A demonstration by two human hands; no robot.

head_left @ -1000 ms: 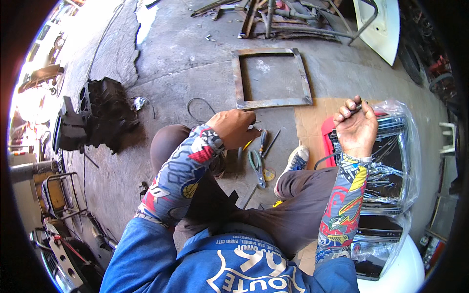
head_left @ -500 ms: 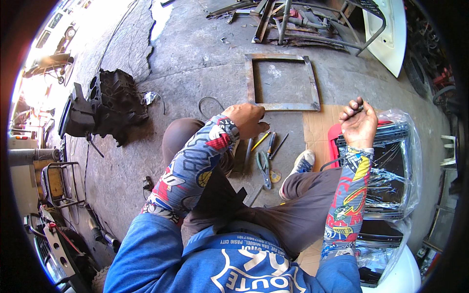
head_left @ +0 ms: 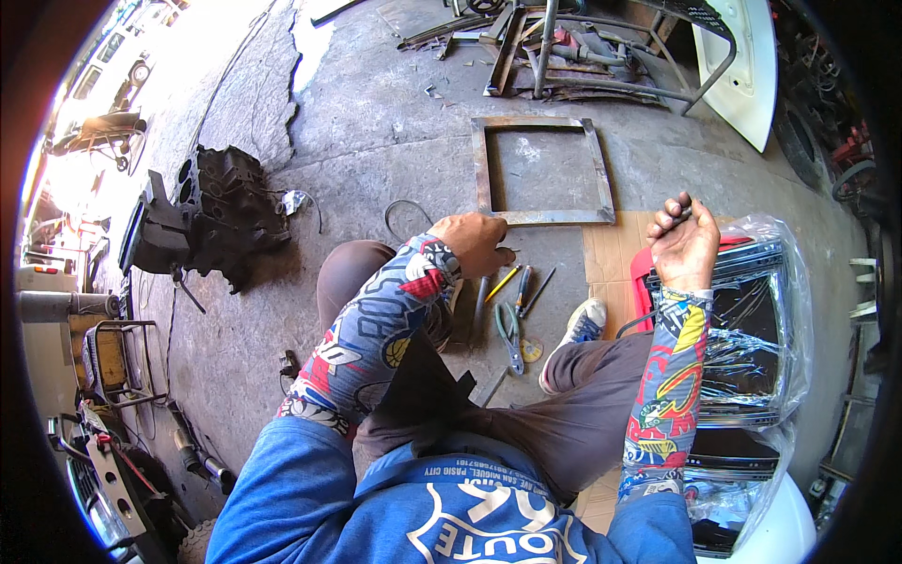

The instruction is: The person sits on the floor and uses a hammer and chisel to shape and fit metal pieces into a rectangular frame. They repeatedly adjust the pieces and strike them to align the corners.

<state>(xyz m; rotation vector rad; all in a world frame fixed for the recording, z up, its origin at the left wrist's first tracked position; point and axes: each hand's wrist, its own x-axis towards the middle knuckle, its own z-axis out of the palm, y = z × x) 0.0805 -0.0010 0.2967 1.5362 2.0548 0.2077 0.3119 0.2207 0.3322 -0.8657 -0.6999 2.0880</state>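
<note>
My left hand (head_left: 473, 242) hovers or rests by my left knee, palm down. Its fingers bend loosely, a gap shows between thumb and forefinger, and I see nothing in it. My right hand (head_left: 684, 249) is raised palm up over the right side, fingers curled round a small dark piece (head_left: 685, 201) whose kind I cannot make out. Between my legs on the concrete lie pliers (head_left: 509, 338) with grey-green handles, a yellow pencil (head_left: 503, 283), a screwdriver (head_left: 523, 290), a thin dark rod (head_left: 538, 291) and a small yellowish disc (head_left: 531, 350). A square metal frame (head_left: 604, 179) lies flat ahead.
A cardboard sheet (head_left: 606, 263) lies beside my right shoe (head_left: 584, 324). Plastic-wrapped black parts (head_left: 747, 343) stand at my right. A dark engine block (head_left: 230, 211) sits at the left. Scrap metal (head_left: 601, 70) and a white panel (head_left: 742, 85) are at the back.
The view has tilted slightly, so the floor things sit a little lower in the picture. My hands keep nearly the same pose, the right still curled round the small dark piece.
</note>
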